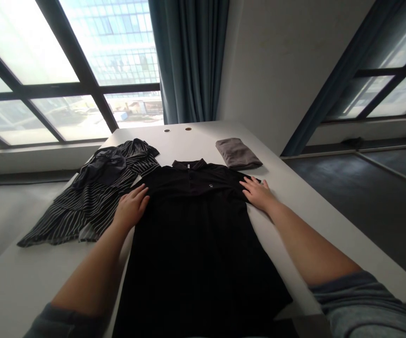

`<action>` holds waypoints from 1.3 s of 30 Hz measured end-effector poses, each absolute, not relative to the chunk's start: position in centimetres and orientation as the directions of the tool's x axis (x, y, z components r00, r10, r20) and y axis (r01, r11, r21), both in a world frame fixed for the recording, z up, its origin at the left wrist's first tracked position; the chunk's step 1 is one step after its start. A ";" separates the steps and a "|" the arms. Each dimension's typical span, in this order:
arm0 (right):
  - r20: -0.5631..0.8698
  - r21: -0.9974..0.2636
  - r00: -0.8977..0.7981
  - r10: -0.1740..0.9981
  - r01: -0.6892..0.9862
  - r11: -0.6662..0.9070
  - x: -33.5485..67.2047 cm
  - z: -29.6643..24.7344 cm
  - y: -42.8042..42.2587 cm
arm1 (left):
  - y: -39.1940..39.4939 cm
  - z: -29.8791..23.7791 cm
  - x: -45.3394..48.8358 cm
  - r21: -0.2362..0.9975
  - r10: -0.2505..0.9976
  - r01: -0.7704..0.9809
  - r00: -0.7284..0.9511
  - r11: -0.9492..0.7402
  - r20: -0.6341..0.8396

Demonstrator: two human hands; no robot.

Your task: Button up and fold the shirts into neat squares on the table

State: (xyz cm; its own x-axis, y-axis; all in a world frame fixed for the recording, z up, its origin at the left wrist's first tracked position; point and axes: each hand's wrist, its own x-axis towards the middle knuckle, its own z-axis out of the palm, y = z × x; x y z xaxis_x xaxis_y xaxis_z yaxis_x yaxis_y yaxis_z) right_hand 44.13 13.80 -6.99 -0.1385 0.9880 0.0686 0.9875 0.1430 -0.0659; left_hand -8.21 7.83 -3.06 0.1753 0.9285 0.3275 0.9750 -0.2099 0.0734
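Head view shows me both bare forearms reaching across a white counter (296,220), with a black polo shirt (192,253) spread flat down the middle, its collar (188,164) at the far end and its lower part running out of frame toward me. My left hand (131,208) lies open and palm down on the shirt's side, fingers loosely spread, released and gripping nothing. My right hand (257,194) is also open, its fingertips resting on the edge of the shirt near the shoulder, with no pinch or clench on the cloth. Just beside my left hand, a rumpled black-and-white striped garment (97,197) sprawls across the counter, close against the shirt's shoulder. Beyond my right hand sits a folded gray cloth (238,153), near the shirt but apart from it. From here, flat palms look like the right touch: light, even pressure from both sides should keep this thin black fabric smooth, while curled fingers could drag it into ridges. I would also keep my left hand from catching the striped sleeve.
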 end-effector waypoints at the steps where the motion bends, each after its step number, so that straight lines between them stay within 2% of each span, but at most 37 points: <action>1: 0.111 -0.061 -0.165 0.980 0.983 0.173 43.9 -7.0 13.7 | 7.4 -3.2 -7.3 0.074 0.930 0.966 0.217 -0.249 0.298; 4: 0.111 -0.102 -0.216 0.970 0.969 0.227 43.4 -7.3 13.6 | 6.7 -4.1 -5.6 0.068 0.951 0.958 0.266 -0.279 0.157; 7: 0.021 -0.132 -0.216 0.976 0.967 0.217 43.4 -8.1 13.6 | 6.7 -5.1 -5.6 0.050 0.979 0.978 0.204 -0.204 0.015; 9: 0.019 -0.135 -0.217 0.976 0.967 0.217 43.7 -8.5 13.6 | 6.9 -5.4 -6.0 0.038 0.984 0.984 0.176 -0.175 -0.017; 11: 0.078 -0.149 -0.230 0.970 0.959 0.239 44.1 -8.4 13.8 | 7.0 -5.5 -6.3 0.032 0.985 0.985 0.170 -0.169 -0.022; 14: 0.296 -0.148 -0.197 0.935 0.957 0.248 44.5 -7.2 15.3 | 7.1 -5.4 -6.4 0.032 0.985 0.985 0.169 -0.168 -0.027; 16: 0.408 -0.103 -0.171 0.897 0.967 0.232 44.3 -5.9 17.5 | 7.2 -5.3 -6.4 0.041 0.985 0.985 0.169 -0.168 -0.026; 18: 0.423 -0.050 -0.164 0.891 0.978 0.204 43.8 -4.6 20.4 | 7.2 -5.3 -6.3 0.049 0.985 0.984 0.172 -0.171 -0.021; 20: 0.376 -0.024 -0.126 0.918 0.989 0.146 43.3 -3.6 23.5 | 7.2 -5.4 -6.3 0.054 0.984 0.983 0.176 -0.175 -0.015; 23: 0.223 -0.008 -0.082 0.971 0.996 0.086 42.2 -3.0 28.0 | 7.2 -5.5 -6.5 0.063 0.983 0.981 0.182 -0.182 0.001; 30: -0.059 -0.110 -0.020 0.998 0.994 0.013 39.9 -5.4 35.6 | 7.0 -5.6 -6.6 0.069 0.981 0.979 0.193 -0.194 0.017; 39: -0.090 -0.032 0.084 0.992 0.996 -0.088 45.1 -7.0 41.2 | 6.7 -5.8 -6.8 0.055 0.978 0.976 0.208 -0.209 0.023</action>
State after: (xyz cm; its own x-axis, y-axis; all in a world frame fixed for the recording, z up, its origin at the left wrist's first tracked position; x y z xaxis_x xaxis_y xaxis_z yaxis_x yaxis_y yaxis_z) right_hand 45.09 41.18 -6.98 0.0844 0.9923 -0.0902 0.9957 -0.0875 -0.0315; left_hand -6.77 6.73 -5.77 0.2081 0.9778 0.0230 0.9764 -0.2091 0.0547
